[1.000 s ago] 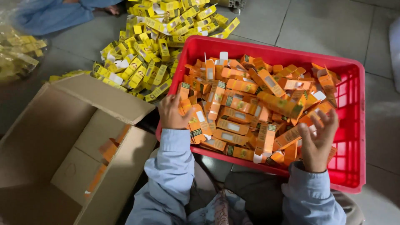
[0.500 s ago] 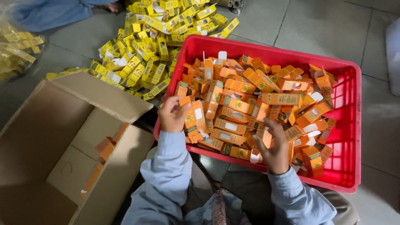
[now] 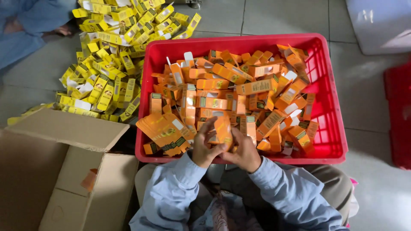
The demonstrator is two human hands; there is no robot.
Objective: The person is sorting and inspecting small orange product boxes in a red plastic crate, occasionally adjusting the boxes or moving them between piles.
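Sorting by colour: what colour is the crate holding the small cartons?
Red crate, clearest in the head view.

Both hands — left hand, right hand — clasp one orange carton over the red crate.

Small packing workroom, floor-level setup. Grey tiled floor, red plastic crate heaped with orange cartons, loose pile of yellow cartons on the tiles, open cardboard shipping box. Another person's blue sleeve nearby.
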